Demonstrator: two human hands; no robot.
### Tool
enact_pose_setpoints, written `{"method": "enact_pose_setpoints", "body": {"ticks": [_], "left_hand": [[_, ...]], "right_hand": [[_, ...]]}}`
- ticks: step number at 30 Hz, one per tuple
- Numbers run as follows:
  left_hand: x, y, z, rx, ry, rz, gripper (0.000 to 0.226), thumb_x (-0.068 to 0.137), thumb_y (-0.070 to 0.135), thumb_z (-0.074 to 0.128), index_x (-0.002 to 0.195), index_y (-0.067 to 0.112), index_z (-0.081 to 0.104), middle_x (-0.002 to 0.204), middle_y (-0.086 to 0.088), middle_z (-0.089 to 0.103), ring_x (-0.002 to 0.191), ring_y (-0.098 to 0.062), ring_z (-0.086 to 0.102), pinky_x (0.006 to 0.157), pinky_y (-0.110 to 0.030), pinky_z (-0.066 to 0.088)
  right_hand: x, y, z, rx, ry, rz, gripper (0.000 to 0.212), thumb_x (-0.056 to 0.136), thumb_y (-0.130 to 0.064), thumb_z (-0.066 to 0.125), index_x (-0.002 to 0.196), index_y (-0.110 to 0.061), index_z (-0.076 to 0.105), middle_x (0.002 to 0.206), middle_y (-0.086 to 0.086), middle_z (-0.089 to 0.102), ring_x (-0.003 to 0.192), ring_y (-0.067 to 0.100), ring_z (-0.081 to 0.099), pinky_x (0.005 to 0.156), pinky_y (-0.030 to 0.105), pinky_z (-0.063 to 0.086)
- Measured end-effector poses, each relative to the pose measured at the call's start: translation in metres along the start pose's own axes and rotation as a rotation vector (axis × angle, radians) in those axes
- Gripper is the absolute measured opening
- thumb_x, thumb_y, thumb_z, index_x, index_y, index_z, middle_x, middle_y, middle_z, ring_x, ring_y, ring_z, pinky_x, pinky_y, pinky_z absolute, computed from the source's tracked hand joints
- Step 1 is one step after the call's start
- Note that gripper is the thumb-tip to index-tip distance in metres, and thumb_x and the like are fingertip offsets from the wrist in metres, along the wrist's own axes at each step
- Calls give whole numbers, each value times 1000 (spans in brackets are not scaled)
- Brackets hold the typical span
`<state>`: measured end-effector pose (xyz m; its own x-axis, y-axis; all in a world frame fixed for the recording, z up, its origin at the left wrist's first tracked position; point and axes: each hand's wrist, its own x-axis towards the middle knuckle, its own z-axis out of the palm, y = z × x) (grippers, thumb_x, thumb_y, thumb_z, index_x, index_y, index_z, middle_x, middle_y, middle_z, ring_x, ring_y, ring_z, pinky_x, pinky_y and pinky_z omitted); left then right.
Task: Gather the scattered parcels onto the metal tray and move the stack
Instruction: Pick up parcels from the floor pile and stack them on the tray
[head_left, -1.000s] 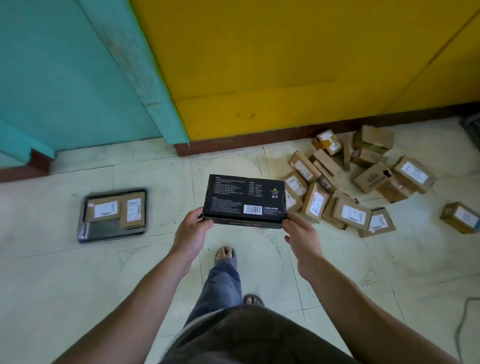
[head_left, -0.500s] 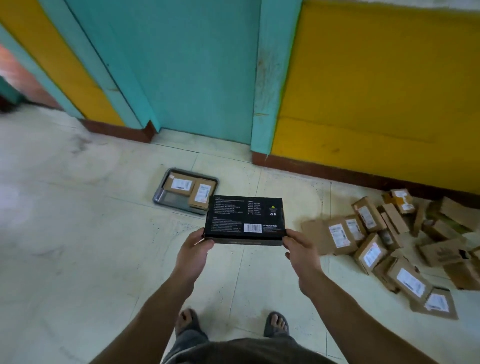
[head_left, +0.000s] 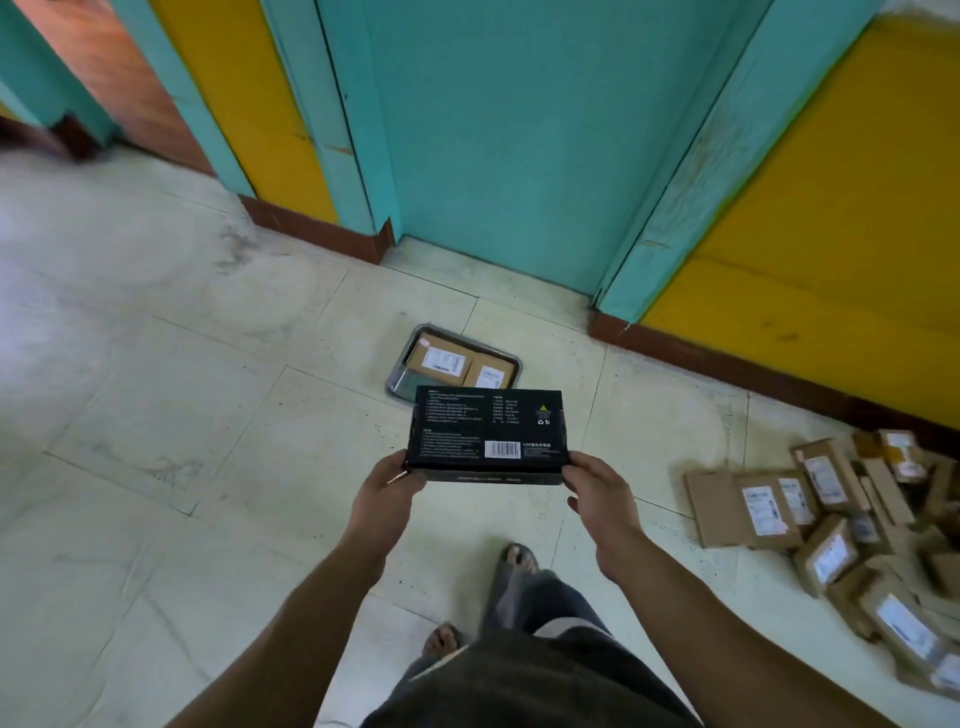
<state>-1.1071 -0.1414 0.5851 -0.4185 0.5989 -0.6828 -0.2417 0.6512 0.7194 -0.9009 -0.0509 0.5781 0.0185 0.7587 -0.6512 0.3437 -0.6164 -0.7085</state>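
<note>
While held level, black box (head_left: 487, 435) sits pinched between left hand (head_left: 387, 491) and right hand (head_left: 597, 488) fingers.

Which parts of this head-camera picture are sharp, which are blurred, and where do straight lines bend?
Head view: the black box is sharp, barcode clear; the floor at far left and the parcels at right are blurred; the door frame leans and bows, wide-angle distortion; light is soft, shadows faint.
</note>
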Motion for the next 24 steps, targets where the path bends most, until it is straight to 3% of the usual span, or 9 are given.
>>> {"method": "enact_pose_setpoints", "body": {"ticks": [3,6,11,15,17,20,22,24], "left_hand": [[41,17,-21,-2,-6,-5,24,97,19,55,118,30,55,119,2,59,115,-19,53,99,-36,40],[65,31,-31,52,-11,3,31,98,29,55,128,26,54,125,5,58,117,-17,52,104,-39,39],[152,79,-56,138,45,-27,37,99,28,53,136,25,51,131,4,56,121,-19,49,107,-42,37],[200,106,-75,143,78,-80,36,98,20,51,134,23,52,131,2,56,123,-21,49,108,-42,37],[214,115,-83,134,68,-91,36,98,15,51,133,22,53,127,2,57,120,-19,50,103,-37,40],[259,133,-101,111,-8,-129,31,97,13,53,126,22,58,115,5,65,105,-14,60,80,-23,48],[297,140,-111,107,-33,-153,30,95,13,55,122,23,63,108,3,69,100,-16,63,75,-27,50],[338,140,-121,126,-45,-195,28,95,15,56,118,28,65,110,3,68,101,-15,62,80,-31,50]], "right_hand": [[30,-24,35,-30,3,16,25,92,-20,54,80,-40,64,106,-6,69,105,22,61,97,48,49],[53,-37,57,-50,-8,-8,26,94,-21,52,81,-41,63,109,-5,68,107,22,60,98,48,48],[126,-87,115,-45,-57,26,21,93,-23,53,102,-37,66,117,-4,67,108,21,59,98,47,47],[161,-117,150,-63,-79,70,26,92,-20,55,80,-42,63,105,-9,67,106,19,60,98,45,47],[166,-128,160,-72,-90,93,25,92,-20,55,81,-41,62,108,-8,67,108,20,60,100,47,46],[191,-146,191,-83,-65,119,22,94,-19,53,100,-38,63,116,-5,64,111,21,58,102,48,45],[208,-153,212,-102,-40,150,25,95,-19,51,111,-34,63,117,-5,63,112,21,57,102,48,45],[228,-154,236,-111,7,193,23,95,-19,51,105,-37,61,110,-8,62,111,22,57,102,48,45]]}}
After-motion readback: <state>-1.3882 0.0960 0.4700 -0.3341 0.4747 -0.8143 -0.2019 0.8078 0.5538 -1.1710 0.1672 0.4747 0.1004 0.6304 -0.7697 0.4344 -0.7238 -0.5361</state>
